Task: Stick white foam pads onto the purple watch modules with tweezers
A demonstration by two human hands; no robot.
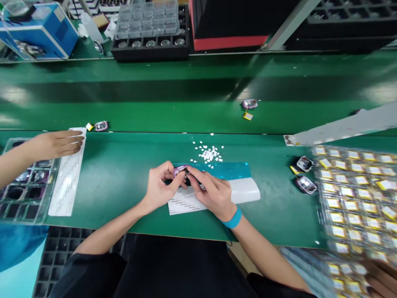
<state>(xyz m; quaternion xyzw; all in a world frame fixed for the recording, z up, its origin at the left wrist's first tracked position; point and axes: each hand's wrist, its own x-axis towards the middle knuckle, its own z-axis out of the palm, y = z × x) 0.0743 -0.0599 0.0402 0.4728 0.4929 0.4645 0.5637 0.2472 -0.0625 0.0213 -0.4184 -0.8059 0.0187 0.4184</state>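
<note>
In the middle of the bench, my left hand (161,183) is closed around a small purple-rimmed electronic device (178,170), which looks like a watch case. My right hand (214,193), with a blue band at the wrist, has its thumb and forefinger pinched at the device's right side. A small dark part shows at those fingertips, too small to name. Under both hands lies a white printed backing sheet (182,203), its right end curled, beside a strip of blue film (237,169). Just beyond them is a scattered pile of white paper bits (210,154).
A co-worker's hand (58,145) rests over a white strip (66,186) beside a clear tray (43,207). At right stand trays of yellow-edged battery cells (353,192) and two devices (305,184); another person's hand (383,275) is there. Another device (249,104) lies farther back.
</note>
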